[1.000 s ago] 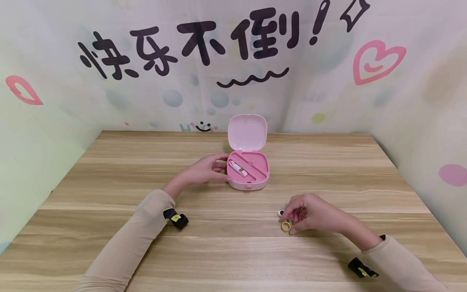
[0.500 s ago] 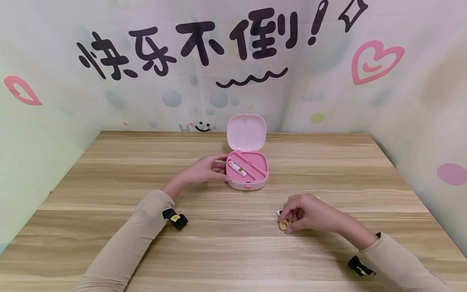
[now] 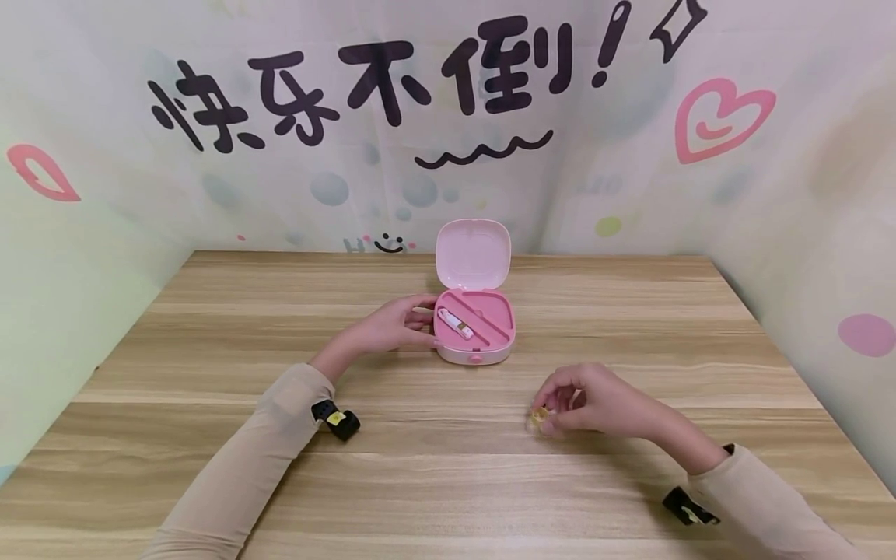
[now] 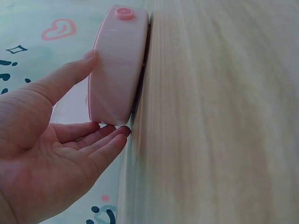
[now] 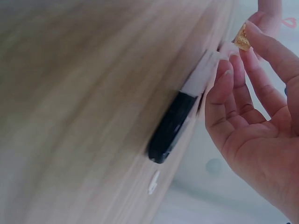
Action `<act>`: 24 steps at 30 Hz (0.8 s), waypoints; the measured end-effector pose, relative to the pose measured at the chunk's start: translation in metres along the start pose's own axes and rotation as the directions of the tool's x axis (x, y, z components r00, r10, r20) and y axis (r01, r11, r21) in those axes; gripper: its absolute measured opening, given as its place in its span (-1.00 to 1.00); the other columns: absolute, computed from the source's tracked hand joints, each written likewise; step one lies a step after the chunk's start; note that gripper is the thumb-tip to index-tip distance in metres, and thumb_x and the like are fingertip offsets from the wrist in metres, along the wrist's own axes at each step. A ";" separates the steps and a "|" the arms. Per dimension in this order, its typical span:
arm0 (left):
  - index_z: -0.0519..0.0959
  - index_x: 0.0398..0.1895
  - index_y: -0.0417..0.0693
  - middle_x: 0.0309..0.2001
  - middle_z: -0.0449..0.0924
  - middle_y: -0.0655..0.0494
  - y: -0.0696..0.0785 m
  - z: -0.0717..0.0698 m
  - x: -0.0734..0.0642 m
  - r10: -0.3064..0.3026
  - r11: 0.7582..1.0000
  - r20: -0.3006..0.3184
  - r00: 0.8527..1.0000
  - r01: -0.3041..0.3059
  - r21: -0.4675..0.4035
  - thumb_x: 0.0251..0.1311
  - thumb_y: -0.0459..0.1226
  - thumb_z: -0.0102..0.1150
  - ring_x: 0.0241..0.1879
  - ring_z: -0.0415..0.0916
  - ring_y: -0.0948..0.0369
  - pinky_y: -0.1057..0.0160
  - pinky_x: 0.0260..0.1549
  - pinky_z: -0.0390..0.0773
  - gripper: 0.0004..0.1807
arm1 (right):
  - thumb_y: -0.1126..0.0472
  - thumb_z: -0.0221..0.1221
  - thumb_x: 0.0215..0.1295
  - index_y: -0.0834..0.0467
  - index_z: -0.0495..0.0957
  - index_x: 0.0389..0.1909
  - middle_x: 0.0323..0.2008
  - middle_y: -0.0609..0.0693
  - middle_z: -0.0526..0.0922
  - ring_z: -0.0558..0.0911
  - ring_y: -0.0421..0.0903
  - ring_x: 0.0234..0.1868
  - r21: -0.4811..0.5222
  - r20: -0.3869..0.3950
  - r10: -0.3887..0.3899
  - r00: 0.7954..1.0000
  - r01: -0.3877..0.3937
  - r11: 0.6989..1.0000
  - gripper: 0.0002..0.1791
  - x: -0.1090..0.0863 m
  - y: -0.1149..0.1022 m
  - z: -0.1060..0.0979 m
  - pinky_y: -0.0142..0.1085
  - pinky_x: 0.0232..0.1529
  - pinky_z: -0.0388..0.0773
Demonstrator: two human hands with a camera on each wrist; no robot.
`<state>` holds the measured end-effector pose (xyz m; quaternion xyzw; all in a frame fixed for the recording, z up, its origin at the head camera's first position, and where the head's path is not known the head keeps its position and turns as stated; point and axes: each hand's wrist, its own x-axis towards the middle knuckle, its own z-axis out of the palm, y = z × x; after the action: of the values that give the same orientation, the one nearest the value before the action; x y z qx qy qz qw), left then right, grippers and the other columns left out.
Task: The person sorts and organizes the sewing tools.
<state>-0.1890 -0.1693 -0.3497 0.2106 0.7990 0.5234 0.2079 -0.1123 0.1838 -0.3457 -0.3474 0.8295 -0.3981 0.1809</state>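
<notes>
A pink case [image 3: 474,350] stands on the table with its pale lid [image 3: 474,253] raised. In one of its slots lies a bundled white cord [image 3: 455,323] with a brownish band. My left hand [image 3: 392,325] holds the case at its left end, thumb at the front corner and fingertips against the side [image 4: 112,84]. Farther right, my right hand [image 3: 591,400] pinches a gold ring [image 3: 539,418] between thumb and forefinger, its other fingers loosely bent. The ring's textured gold band [image 5: 242,39] shows at the fingertips in the right wrist view.
A black-and-white stick-shaped thing [image 5: 173,126] lies on the wooden table [image 3: 420,482] near the right hand, with a small white piece [image 5: 153,182] beyond it. The head view hides both behind that hand. A printed cloth backdrop [image 3: 280,202] closes off the table's rear and sides.
The right hand has taken the gold ring into its fingertips and moved slightly up and left with it. The left hand and the case keep their places.
</notes>
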 end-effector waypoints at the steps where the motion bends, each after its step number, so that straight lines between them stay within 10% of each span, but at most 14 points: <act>1: 0.15 0.59 -0.43 0.54 0.24 -0.40 0.000 0.000 0.000 -0.001 1.000 -0.001 1.000 0.001 -0.001 0.32 -0.48 0.32 0.52 0.29 -0.25 -0.03 0.50 0.39 -0.17 | 0.27 0.49 0.24 0.14 0.76 -0.20 -0.33 -0.16 0.72 0.60 -0.29 -0.31 0.001 -0.007 -0.002 1.000 0.002 1.000 -0.85 0.001 -0.001 0.000 -0.41 -0.34 0.65; 24: 0.16 0.58 -0.45 0.53 0.25 -0.42 -0.002 0.000 0.002 0.015 1.000 0.002 1.000 -0.015 0.016 0.33 -0.47 0.32 0.51 0.30 -0.26 -0.02 0.50 0.40 -0.19 | 0.32 0.45 0.26 0.23 0.71 -0.17 -0.27 -0.05 0.73 0.66 -0.16 -0.23 0.011 -0.144 0.071 0.987 -0.070 0.997 -0.83 0.026 -0.019 -0.009 -0.33 -0.25 0.72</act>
<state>-0.1911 -0.1694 -0.3519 0.2184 0.8015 0.5184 0.2030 -0.1278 0.1616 -0.3257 -0.2877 0.8510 -0.4179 0.1353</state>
